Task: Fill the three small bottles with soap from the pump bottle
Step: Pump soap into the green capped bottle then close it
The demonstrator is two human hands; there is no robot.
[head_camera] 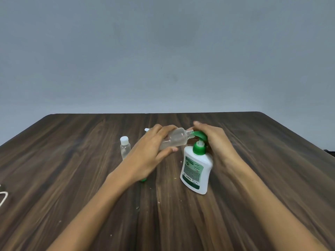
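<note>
1. The left hand (152, 147) grips an uncapped small clear bottle (174, 140), tilted almost on its side, with its open neck at the green nozzle of the pump bottle (196, 169).
2. The right hand (213, 142) lies over the green pump head (199, 135), fingers curved on top; it appears to be pressing.
3. The held bottle looks mostly empty, so this fill seems barely begun.
4. A second small bottle (125, 147) stands capped on the table (72, 160), to the left; its contents cannot be judged.
5. A white tip behind the left hand may be the third bottle; it is mostly hidden.
6. Likely most of the filling remains.
</note>
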